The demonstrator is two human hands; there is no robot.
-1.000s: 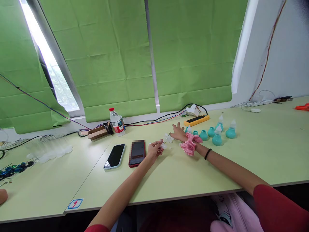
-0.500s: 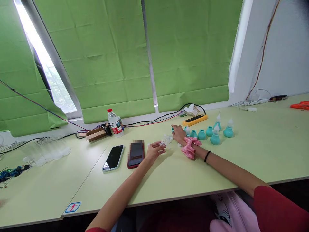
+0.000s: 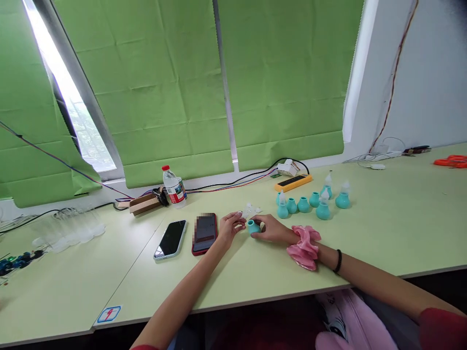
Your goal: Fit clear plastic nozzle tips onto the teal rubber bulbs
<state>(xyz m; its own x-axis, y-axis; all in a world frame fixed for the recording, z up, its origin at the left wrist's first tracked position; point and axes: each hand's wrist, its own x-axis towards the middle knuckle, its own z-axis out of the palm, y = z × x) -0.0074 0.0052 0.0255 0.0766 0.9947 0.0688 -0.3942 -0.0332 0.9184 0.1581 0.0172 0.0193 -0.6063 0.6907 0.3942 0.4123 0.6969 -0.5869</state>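
Observation:
My right hand (image 3: 270, 228) grips a small teal squeeze bulb (image 3: 253, 227) near the table's front, its open neck tipped up and toward the left. Close beside it, my left hand (image 3: 229, 227) has its fingers pinched on a small clear plastic nozzle, mostly hidden by the fingers. Behind both hands lies a loose cluster of clear and white plastic pieces (image 3: 250, 210). To the right stand several teal bulbs (image 3: 303, 204) with bare necks. Other bulbs, such as the front one (image 3: 323, 211), carry clear pointed nozzles.
Two phones, a pale one (image 3: 170, 240) and a red-cased one (image 3: 205, 234), lie left of my hands. A water bottle (image 3: 173, 187), a cardboard box (image 3: 145, 203) and a yellow power strip (image 3: 293, 183) sit toward the back. Cables run along the wall.
My right hand has come back from the row of bulbs, bringing one teal bulb left and nearer, beside my left hand. My left hand has barely moved.

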